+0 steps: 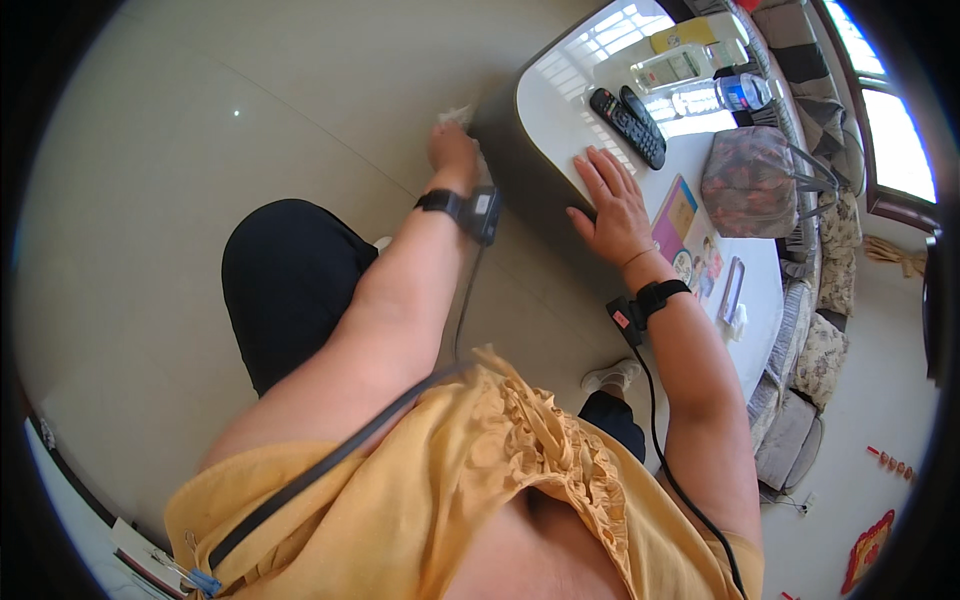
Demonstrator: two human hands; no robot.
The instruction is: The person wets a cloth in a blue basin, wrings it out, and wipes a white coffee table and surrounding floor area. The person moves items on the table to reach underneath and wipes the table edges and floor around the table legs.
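Note:
My left hand (pixel 452 148) is closed on a white cloth or tissue (pixel 457 116) and presses it against the dark side of a low white-topped table (pixel 560 110). My right hand (pixel 612 205) lies flat, fingers spread, on the table's near edge. Both wrists wear black bands with cables. Two black remote controls (pixel 630 122) lie on the tabletop just beyond my right hand.
On the table also sit clear plastic bottles (pixel 712 95), a yellow box (pixel 684 35), a patterned handbag (pixel 752 182), a colourful booklet (pixel 680 225) and a phone (pixel 732 290). A sofa with cushions (pixel 820 290) runs along the far side. Pale tiled floor (pixel 200 170) lies to the left.

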